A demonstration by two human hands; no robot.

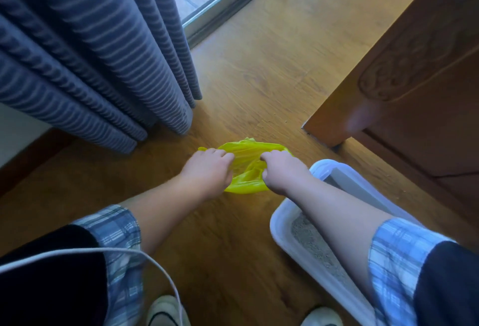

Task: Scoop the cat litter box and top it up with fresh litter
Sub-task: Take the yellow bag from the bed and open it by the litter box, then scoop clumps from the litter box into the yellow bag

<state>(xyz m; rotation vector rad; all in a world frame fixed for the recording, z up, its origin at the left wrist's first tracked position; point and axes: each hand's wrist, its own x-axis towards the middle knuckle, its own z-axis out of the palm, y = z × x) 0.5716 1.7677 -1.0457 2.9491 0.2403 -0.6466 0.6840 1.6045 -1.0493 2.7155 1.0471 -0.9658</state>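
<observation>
Left hand (pixel 207 170) and right hand (pixel 281 171) are both down at floor level, fingers curled into the mouth of the yellow bag (pixel 246 163), each pinching a side of the plastic, looks like to spread it open. The bag sits on the wooden floor (pixel 259 66), right between the two hands.

The bit that matters next: the litter box (pixel 278 224) is at roughly 5 o'clock from the bag, just beside it. Its long axis runs about 11 to 5, and the right forearm crosses right over it. So the right hand is clearly the nearer one for any scooping, and I'd guess the left keeps the bag open. Grey litter (pixel 311 242) shows inside. Can't see a scoop anywhere.

Other stuff: striped curtain (pixel 90 53) at 10 o'clock, wooden cabinet (pixel 414 79) at 2 o'clock, both clear of the bag. A white cable (pixel 103 253) hangs at 7 o'clock by the left sleeve and might snag.
</observation>
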